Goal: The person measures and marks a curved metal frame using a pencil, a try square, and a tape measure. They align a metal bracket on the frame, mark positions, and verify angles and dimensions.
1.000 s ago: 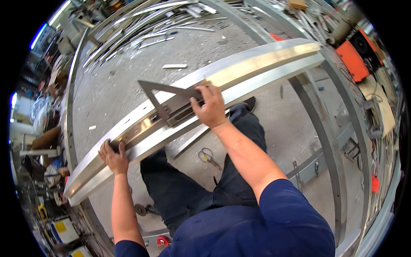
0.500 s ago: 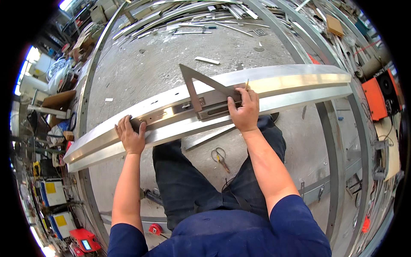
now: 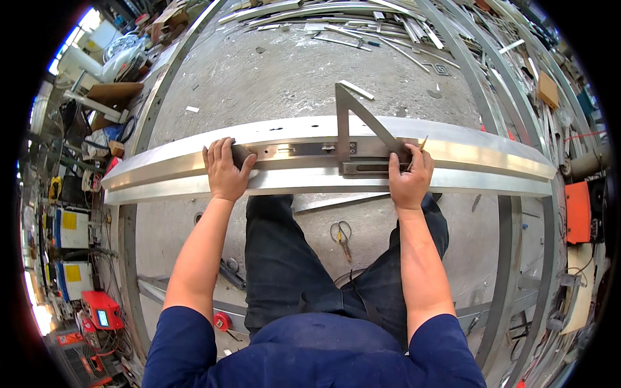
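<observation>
Left grip (image 3: 226,173) around one dark block (image 3: 241,156), right grip (image 3: 411,181) around one triangle (image 3: 343,126), one pencil (image 3: 424,143)

Beam (image 3: 304,180) across rails (image 3: 508,252), set square (image 3: 343,129) on beam, right hand (image 3: 411,178) at square's right end, scissors (image 3: 343,238) between legs (image 3: 278,258)

Seeing 1 pair of scissors (image 3: 342,242) lying on the floor (image 3: 246,84), with 1 red tape measure (image 3: 222,321) farther left. Noticing 2 white boxes (image 3: 77,237) with yellow patches at left, near 1 red device (image 3: 103,305) with a lit screen. Spotting long strips (image 3: 349,8) heaped at the far end, 1 pale offcut (image 3: 357,90) lying nearer, 1 orange machine (image 3: 577,213) at far right.
</observation>
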Action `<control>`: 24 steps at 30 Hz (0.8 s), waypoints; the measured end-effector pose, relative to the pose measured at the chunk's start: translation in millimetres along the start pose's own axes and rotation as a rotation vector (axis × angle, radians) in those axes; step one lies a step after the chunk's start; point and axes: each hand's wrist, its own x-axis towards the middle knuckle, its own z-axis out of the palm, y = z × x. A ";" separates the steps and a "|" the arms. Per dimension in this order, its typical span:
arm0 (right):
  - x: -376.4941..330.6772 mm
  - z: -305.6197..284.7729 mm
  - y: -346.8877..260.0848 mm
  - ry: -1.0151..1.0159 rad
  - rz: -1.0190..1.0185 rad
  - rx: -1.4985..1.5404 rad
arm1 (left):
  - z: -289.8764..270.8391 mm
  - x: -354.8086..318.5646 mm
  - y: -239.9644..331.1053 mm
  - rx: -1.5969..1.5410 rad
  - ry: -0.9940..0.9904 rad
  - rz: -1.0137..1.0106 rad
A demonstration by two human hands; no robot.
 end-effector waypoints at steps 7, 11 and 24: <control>1.5 -2.2 -2.5 -0.030 0.011 -0.016 | -4.1 1.2 5.4 -0.005 0.019 0.003; 1.0 -1.9 -4.8 -0.013 0.000 -0.024 | -4.0 -0.5 6.1 -0.011 0.029 0.001; 2.3 -1.6 -5.0 -0.031 -0.022 -0.018 | -4.3 -0.2 5.6 -0.002 0.024 -0.008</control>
